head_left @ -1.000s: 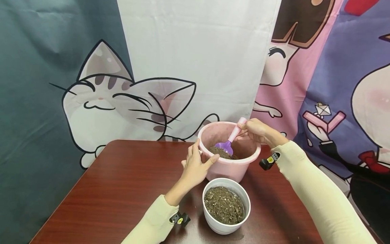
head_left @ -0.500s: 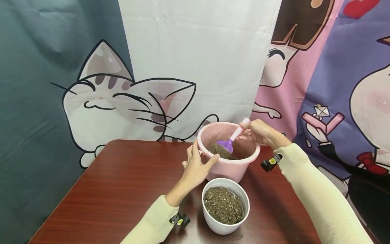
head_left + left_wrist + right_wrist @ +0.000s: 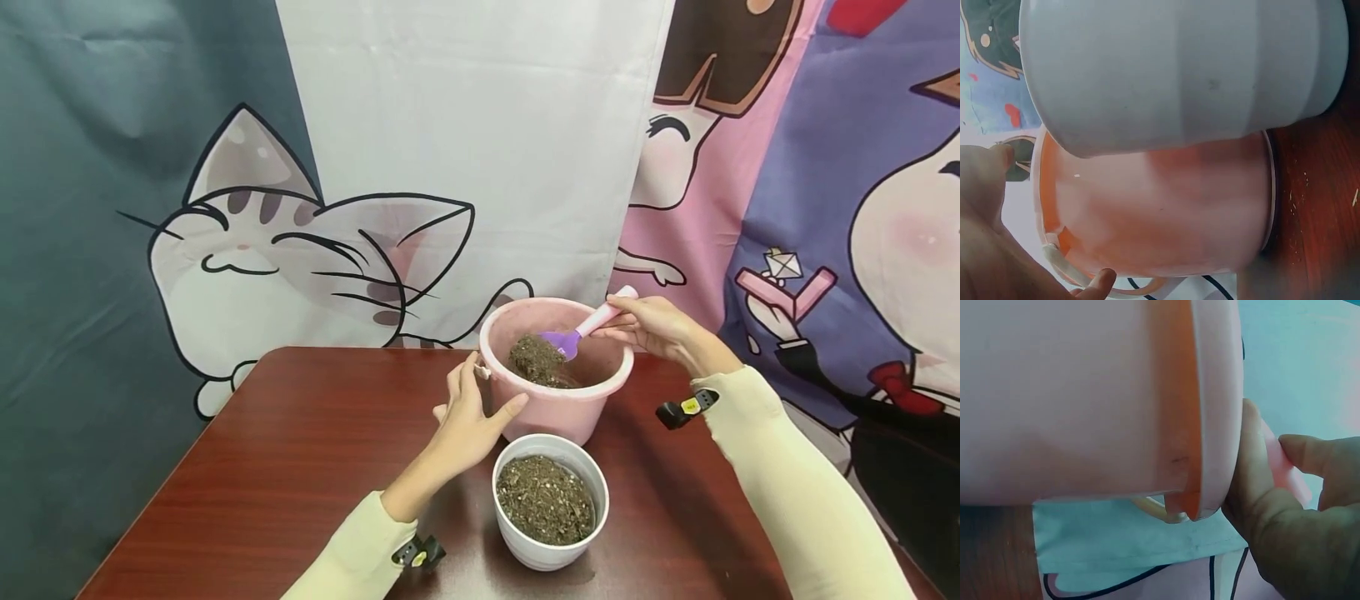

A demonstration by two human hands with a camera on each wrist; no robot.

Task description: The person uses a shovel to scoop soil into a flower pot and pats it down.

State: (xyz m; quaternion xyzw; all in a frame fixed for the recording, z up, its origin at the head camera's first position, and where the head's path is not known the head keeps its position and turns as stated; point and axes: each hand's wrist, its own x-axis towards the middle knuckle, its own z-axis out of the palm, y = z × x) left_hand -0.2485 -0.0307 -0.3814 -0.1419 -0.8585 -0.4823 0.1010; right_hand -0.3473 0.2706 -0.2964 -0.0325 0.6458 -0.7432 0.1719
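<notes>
A pink bucket (image 3: 558, 415) with dark soil inside stands toward the back of the table. My right hand (image 3: 669, 329) pinches the pink handle of a small purple shovel (image 3: 562, 340), whose blade lies at the soil (image 3: 536, 360) inside the bucket. In the right wrist view, fingers and thumb (image 3: 1310, 450) close on the pink handle beside the rim. My left hand (image 3: 467, 421) is at the bucket's left side, fingers spread, thumb apart from the rim. The left wrist view shows one fingertip (image 3: 1105, 279) near the bucket's bail handle (image 3: 1066, 265); whether it touches is unclear.
Just in front of the bucket stands a white pot (image 3: 528, 542), filled with soil (image 3: 546, 500) nearly to its rim. Both rest on a reddish-brown table (image 3: 300, 467). A cartoon-printed cloth (image 3: 487, 125) hangs behind the table's far edge.
The shovel handle has tipped down to the right as the right hand shifted right, and more soil is heaped left of the blade. The left hand has slipped slightly down and away from the rim.
</notes>
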